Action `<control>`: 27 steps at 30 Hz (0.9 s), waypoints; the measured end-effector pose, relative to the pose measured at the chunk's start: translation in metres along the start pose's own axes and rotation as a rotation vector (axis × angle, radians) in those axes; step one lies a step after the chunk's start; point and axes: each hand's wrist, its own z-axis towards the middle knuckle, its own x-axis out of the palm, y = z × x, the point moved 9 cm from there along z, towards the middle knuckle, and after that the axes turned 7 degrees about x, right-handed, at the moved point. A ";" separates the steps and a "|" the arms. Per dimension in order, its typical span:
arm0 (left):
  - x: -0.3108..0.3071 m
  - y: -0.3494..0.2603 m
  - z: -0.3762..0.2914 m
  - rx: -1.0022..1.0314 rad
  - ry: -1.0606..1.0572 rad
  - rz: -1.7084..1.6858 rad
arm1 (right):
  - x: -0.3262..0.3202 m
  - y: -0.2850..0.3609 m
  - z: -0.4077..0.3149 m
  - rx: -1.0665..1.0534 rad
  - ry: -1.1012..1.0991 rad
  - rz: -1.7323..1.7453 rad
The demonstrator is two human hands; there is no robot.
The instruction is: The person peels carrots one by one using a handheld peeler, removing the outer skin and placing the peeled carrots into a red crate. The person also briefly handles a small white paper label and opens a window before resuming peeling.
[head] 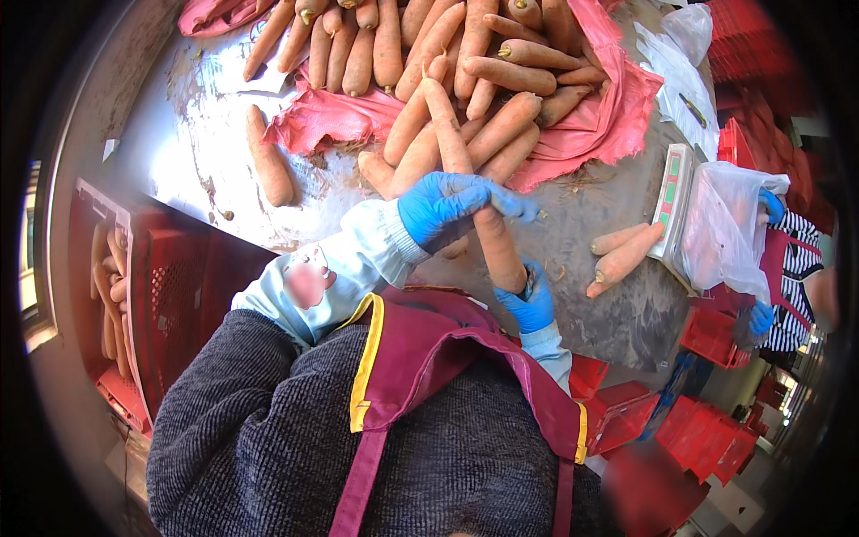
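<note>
A long carrot [498, 252] is held up at a slant over the metal table [577, 315]. Around its thick lower end, my right hand [530, 301], in a blue glove, is closed. My left hand [446, 205], gloved in blue too, lies across the carrot's middle with its fingers bent over it; motion blurs the fingertips. Beyond my hands, a heap of carrots [510, 74] spills from an opened pink woven sack [604, 127]. One loose carrot [268, 158] lies apart on the left of the table.
Right of my hands, loose carrots [627, 254] lie by a scale [673, 201]. A clear plastic bag [728, 221] is handled there by another person [792, 282] in blue gloves. A red crate [161, 295] of carrots stands left; red crates [704, 436] sit lower right.
</note>
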 end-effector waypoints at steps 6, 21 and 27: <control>-0.030 0.037 -0.006 -0.167 -0.196 -0.097 | -0.005 -0.012 -0.016 0.115 0.075 0.157; -0.065 -0.046 -0.020 -0.143 -0.076 2.099 | -0.158 -0.054 0.007 0.188 -0.812 0.400; -0.096 -0.051 -0.021 -0.122 -0.254 1.504 | -0.153 -0.057 0.022 0.109 -0.797 0.404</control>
